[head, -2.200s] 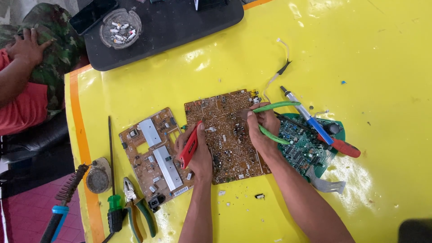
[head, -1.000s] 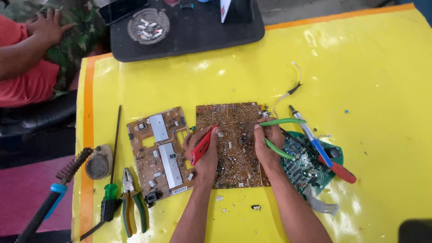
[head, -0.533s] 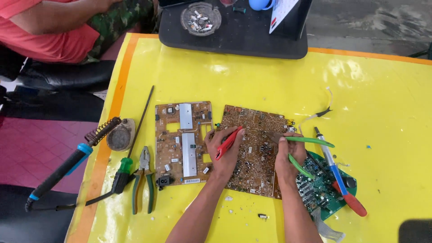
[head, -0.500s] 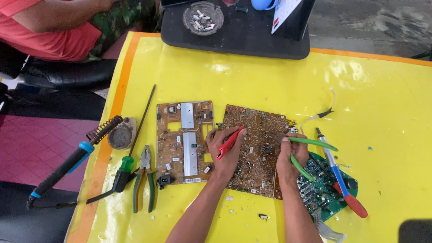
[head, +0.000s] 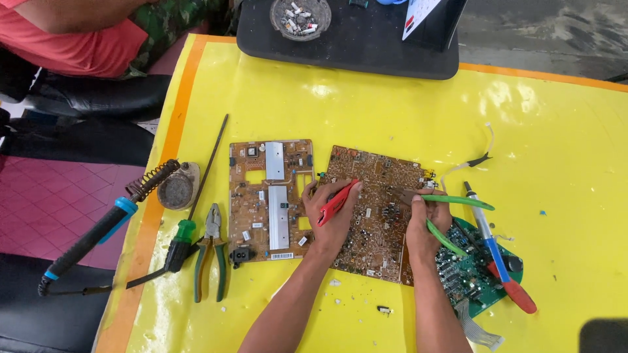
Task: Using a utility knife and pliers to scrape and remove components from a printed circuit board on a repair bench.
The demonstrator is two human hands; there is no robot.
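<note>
— Circuit board (head: 376, 209), the brown one, lies flat in the middle of the big yellow table (head: 366, 111). What is bigger than it?

— Only the table, and the black tray (head: 366, 46) at the far edge with a round dish of bits (head: 300, 16) on it.

— What lies next to the brown board?

— On its left is another brown board (head: 265, 199) with silver strips, just beside it. On its right a green board (head: 468, 271) peeks out from under it.

— What do the hands do?

— The left hand (head: 330, 212) rests on the board and is closed around a red tool (head: 337, 201). The right hand (head: 425, 219) grips green-handled pliers (head: 451, 216), with the tip touching the board.

— And the smaller things?

— A soldering iron (head: 98, 229) with a blue and black handle sits far left, hanging over the table edge. Near it are a round brown tin (head: 176, 189), a screwdriver (head: 193, 209) with a green handle, and pliers with dark green grips (head: 210, 258). A blue and red tool (head: 500, 258) lies on the green board, right of the hands.
</note>
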